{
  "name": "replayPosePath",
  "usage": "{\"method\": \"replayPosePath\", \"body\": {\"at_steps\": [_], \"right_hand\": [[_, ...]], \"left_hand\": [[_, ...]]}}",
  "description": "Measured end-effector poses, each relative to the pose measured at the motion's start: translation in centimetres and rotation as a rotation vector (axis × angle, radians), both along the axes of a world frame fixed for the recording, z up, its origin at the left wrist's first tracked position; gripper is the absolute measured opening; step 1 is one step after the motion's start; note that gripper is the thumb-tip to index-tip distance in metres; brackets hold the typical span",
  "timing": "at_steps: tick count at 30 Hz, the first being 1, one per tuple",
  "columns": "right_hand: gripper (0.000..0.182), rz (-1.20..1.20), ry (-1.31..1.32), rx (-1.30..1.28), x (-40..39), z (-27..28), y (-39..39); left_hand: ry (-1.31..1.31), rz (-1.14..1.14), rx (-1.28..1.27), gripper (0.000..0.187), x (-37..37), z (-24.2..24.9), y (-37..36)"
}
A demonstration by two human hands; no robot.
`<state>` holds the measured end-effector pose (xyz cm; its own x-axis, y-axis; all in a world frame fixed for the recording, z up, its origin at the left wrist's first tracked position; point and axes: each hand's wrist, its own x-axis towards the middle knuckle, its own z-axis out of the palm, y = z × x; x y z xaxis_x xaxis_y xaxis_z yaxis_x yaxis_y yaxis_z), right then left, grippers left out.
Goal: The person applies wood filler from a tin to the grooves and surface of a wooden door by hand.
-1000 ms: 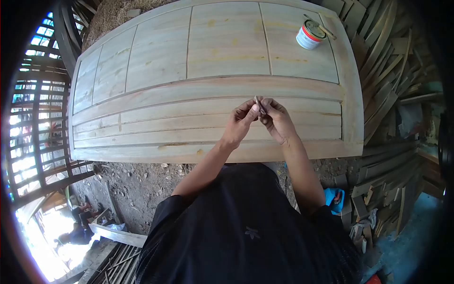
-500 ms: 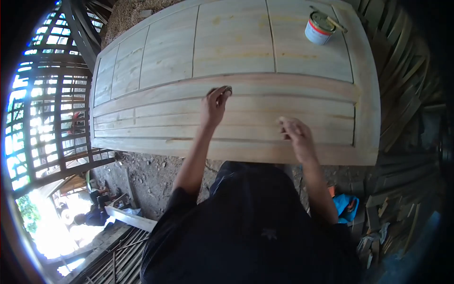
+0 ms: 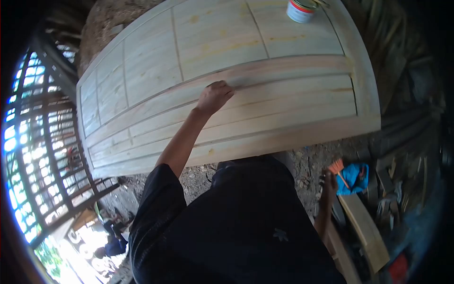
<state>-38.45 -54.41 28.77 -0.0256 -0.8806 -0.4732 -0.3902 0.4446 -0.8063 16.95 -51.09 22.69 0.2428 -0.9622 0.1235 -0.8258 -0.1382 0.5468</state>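
A large pale wooden door (image 3: 302,97) with grooved panels lies flat before me. My left hand (image 3: 215,98) is closed, its knuckles over the long rail near the middle of the door. What its fingers hold is hidden beneath them, and I cannot tell what it is. My right hand (image 3: 329,182) hangs low at my right side, off the door, its fingers loosely apart with nothing seen in them. Close by it are a blue plastic bag (image 3: 352,176) and an orange brush-like thing (image 3: 336,166). A white and red tin (image 3: 301,13) stands on the door's far right part.
Wooden boards (image 3: 363,232) lie on the ground at my right. A wooden lattice wall (image 3: 45,142) rises on the left. Another person (image 3: 113,241) is low down at the far lower left. Rubble-strewn ground (image 3: 191,182) shows under the door's near edge.
My right hand has left the space above the door and dropped to my right side. My left hand has turned knuckles up. The view has tilted and turned.
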Motion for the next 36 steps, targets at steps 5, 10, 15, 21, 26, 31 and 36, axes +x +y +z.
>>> {"method": "replayPosePath", "body": {"at_steps": [5, 10, 15, 21, 26, 31, 36], "right_hand": [[0.037, -0.214, -0.163, 0.623, -12.9, -15.1, 19.8], [0.041, -0.306, -0.156, 0.558, -9.7, -11.4, 22.0], [0.047, -0.401, -0.145, 0.486, -7.7, -10.1, 24.8], [0.055, -0.401, -0.139, 0.42, -7.1, -9.6, 21.9], [0.062, -0.403, -0.132, 0.402, -4.4, -5.6, 17.8], [0.071, -0.285, -0.018, 0.151, -0.9, -0.5, 5.0], [0.058, -0.053, 0.365, 0.002, -7.6, -9.2, -1.0]], "left_hand": [[-0.169, -0.094, -0.204, 0.009, 0.7, -2.0, 0.6], [-0.09, 0.059, -0.137, 0.008, 0.4, -0.5, 2.5], [-0.06, -0.141, -0.267, 0.006, -6.3, -0.9, -8.0], [-0.126, -0.167, -0.206, 0.009, -5.2, -0.3, -6.4], [-0.07, -0.17, -0.272, 0.011, -11.0, -0.8, -14.3], [-0.076, -0.2, -0.231, 0.012, -18.8, -0.4, -24.9], [0.086, -0.119, -0.138, 0.014, -14.9, 0.6, -19.6]]}}
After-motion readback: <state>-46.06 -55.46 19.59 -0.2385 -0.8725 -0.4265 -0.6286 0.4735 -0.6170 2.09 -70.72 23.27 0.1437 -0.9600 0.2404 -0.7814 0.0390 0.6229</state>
